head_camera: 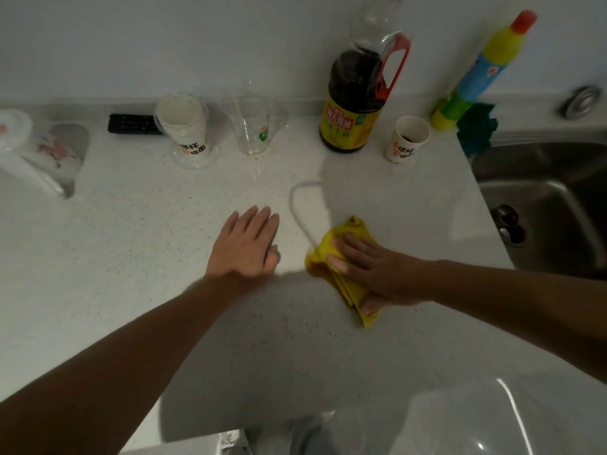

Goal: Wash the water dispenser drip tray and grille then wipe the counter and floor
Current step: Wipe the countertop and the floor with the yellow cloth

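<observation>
1. The left hand (244, 244) is being held open and palm down on the speckled white desk (131, 241), with the fingers straight and close together. Nothing is being gripped by it.
2. The right hand (371, 274) is being pressed flat on a yellow cloth (341, 254), with the fingers straight and slightly spread rather than curled round it.
3. The cloth is being kept bunched in several folds under the palm, with one corner poking out past the fingertips. A curved wet streak (295, 205) is being left on the desk just beyond the cloth.
4. The cloth is being held on the desk just beside the left hand, apart from it, between that hand and the steel sink (542, 198).
5. Along the wall, a stack of paper cups (184, 126), a clear plastic cup (253, 129), a soy sauce bottle (354, 103), a single paper cup (407, 139) and a yellow detergent bottle (476, 73) are being carried by the desk.
</observation>
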Demonstrator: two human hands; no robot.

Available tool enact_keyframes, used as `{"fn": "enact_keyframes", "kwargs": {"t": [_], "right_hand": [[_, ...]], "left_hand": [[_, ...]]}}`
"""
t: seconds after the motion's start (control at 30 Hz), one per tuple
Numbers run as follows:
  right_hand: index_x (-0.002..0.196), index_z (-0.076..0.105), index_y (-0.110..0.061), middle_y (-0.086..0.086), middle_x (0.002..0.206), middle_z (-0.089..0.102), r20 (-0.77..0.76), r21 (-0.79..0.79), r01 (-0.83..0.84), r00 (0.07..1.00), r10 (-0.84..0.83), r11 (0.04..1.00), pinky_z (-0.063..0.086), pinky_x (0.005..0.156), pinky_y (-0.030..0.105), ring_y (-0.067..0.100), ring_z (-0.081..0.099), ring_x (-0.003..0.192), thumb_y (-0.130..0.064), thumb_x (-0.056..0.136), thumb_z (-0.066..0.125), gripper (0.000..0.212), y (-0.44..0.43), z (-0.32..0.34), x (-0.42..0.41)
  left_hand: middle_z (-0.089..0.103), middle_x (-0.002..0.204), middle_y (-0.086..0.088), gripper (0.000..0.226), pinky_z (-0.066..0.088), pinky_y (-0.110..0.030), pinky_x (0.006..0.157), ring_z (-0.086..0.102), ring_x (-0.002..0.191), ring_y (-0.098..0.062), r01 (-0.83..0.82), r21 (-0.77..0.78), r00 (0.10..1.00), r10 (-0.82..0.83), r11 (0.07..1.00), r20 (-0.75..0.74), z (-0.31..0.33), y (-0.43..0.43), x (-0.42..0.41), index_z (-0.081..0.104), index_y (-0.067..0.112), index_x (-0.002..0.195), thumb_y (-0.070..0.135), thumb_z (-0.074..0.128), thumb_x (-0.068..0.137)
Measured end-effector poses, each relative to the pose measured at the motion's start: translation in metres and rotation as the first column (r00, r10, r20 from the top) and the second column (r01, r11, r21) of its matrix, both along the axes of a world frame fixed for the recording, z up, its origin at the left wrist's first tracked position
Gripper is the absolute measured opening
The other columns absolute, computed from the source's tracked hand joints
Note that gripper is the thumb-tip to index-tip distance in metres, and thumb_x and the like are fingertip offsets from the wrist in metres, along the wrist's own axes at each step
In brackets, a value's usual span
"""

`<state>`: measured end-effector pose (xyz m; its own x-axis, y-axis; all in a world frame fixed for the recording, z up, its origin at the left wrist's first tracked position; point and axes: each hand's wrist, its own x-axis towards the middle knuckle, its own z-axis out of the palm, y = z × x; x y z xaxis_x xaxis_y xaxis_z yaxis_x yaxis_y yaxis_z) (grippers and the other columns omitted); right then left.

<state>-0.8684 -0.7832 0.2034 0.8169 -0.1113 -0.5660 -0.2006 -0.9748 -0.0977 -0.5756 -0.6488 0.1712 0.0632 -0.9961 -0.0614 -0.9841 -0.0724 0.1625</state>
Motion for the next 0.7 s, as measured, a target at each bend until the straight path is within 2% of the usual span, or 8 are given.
{"fn": "enact_keyframes", "kwargs": {"t": [0.13,0.23,0.3,0.4,0.53,0.6,0.7], "right_hand": [[0.157,-0.024,-0.016,0.018,0.164,-0.031,0.054,0.006,0.19,0.98,-0.19,0.982,-0.01,0.126,0.052,0.042,-0.03,0.15,-0.075,0.09,0.049,0.115,0.067,-0.006,-0.016],[0.152,-0.034,-0.019,0.011,0.162,-0.038,0.078,0.071,0.433,0.896,-0.438,0.898,-0.01,0.126,0.053,0.036,-0.036,0.149,-0.074,0.088,0.054,0.122,0.116,-0.012,-0.011],[0.151,-0.038,-0.021,0.007,0.161,-0.042,0.075,0.119,0.599,0.79,-0.609,0.792,-0.008,0.126,0.055,0.033,-0.038,0.148,-0.073,0.086,0.057,0.126,0.142,-0.017,0.002],[0.152,-0.037,-0.021,0.005,0.164,-0.039,0.067,0.159,0.806,0.567,-0.821,0.57,-0.014,0.124,0.052,0.029,-0.038,0.148,-0.073,0.083,0.062,0.131,0.161,-0.024,0.031],[0.156,-0.033,-0.021,0.009,0.165,-0.038,0.06,0.149,0.928,0.336,-0.94,0.341,-0.014,0.122,0.053,0.034,-0.032,0.152,-0.078,0.08,0.059,0.132,0.162,-0.034,0.072],[0.156,-0.032,-0.021,0.011,0.166,-0.036,0.068,0.131,0.944,0.297,-0.953,0.303,-0.013,0.122,0.054,0.035,-0.03,0.153,-0.08,0.077,0.057,0.133,0.156,-0.037,0.082],[0.158,-0.028,-0.021,0.011,0.167,-0.032,0.087,0.096,0.933,0.34,-0.937,0.347,-0.012,0.123,0.053,0.034,-0.027,0.154,-0.079,0.076,0.058,0.132,0.134,-0.039,0.089]], "left_hand": [[0.028,0.171,-0.009,0.069,0.014,-0.049,0.129,0.021,0.158,-0.03,0.045,0.046,0.999,-0.044,0.998,-0.008,0.002,0.029,0.013,0.027,0.018,0.164,0.054,0.028,0.105],[0.021,0.173,-0.007,0.077,0.01,-0.049,0.13,0.015,0.16,-0.029,0.015,0.083,1.0,-0.015,0.996,0.0,0.001,0.058,0.043,0.023,0.022,0.165,0.066,0.023,0.101],[0.015,0.175,-0.006,0.079,0.006,-0.05,0.13,0.009,0.161,-0.028,0.008,0.089,1.0,-0.009,0.996,0.006,-0.001,0.072,0.065,0.02,0.026,0.166,0.07,0.021,0.1],[0.003,0.176,-0.001,0.079,-0.003,-0.049,0.13,-0.004,0.162,-0.024,0.026,0.105,1.0,-0.025,0.994,-0.004,-0.005,0.079,0.082,0.011,0.032,0.167,0.073,0.016,0.1],[0.003,0.176,0.0,0.076,-0.004,-0.05,0.129,-0.006,0.162,-0.023,0.02,0.086,1.0,-0.018,0.996,-0.019,-0.013,0.078,0.082,0.012,0.032,0.166,0.071,0.02,0.101],[0.013,0.175,-0.004,0.077,0.003,-0.053,0.129,0.005,0.162,-0.028,0.029,0.042,0.999,-0.028,0.999,-0.022,-0.015,0.078,0.084,0.021,0.028,0.165,0.069,0.028,0.101],[0.028,0.17,-0.013,0.077,0.015,-0.058,0.127,0.02,0.158,-0.035,0.054,-0.089,0.998,-0.057,0.995,-0.034,-0.018,0.08,0.086,0.035,0.019,0.161,0.063,0.045,0.098]]}}
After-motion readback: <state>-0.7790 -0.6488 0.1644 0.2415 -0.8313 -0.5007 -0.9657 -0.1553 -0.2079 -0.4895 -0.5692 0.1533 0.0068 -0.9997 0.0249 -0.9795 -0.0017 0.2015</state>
